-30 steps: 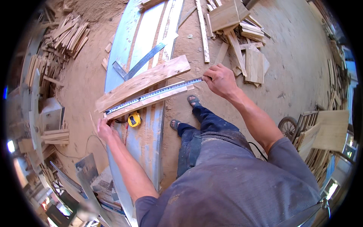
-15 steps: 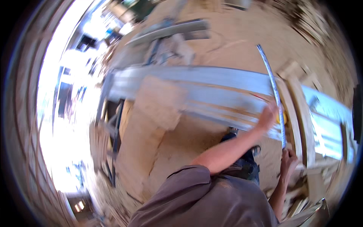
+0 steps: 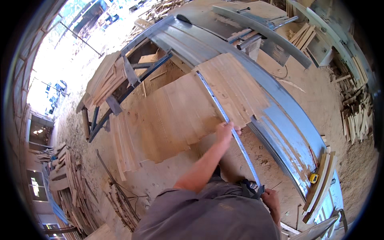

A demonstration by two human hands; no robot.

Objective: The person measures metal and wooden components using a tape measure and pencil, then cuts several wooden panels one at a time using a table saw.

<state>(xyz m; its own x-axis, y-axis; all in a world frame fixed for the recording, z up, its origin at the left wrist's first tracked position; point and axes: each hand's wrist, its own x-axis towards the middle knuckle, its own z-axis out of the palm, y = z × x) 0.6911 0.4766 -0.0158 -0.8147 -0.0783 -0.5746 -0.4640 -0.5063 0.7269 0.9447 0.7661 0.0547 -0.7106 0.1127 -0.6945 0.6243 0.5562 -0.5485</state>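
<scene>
Where the metal rule [image 3: 241, 148] sits: far half over the wood panel [image 3: 176, 116], near half over the dirt floor in front of the body.
Rule axis: slants upper left to lower right, far tip pointing away from the person.
Left hand [image 3: 227, 132]: fingers wrapped round the rule about mid-length, just by the panel's near edge.
Right hand [image 3: 272, 199]: fingers pinched on the rule's near end, at a dark end piece; exact grip hard to see.
Nearer hand to panel: left; panel lies ahead and left of its fingers. Right is low, near the waist.
Rule contact: can't tell if it touches the wood.
Rule look: thin, straight, silvery-blue, fine dark marks.
Panel look: pale boards side by side, ragged ends, partly over the metal bench [image 3: 286, 108].
Yellow tape measure [image 3: 314, 178]: on bench beside wooden strips [image 3: 318, 189], well apart from the left hand.
</scene>
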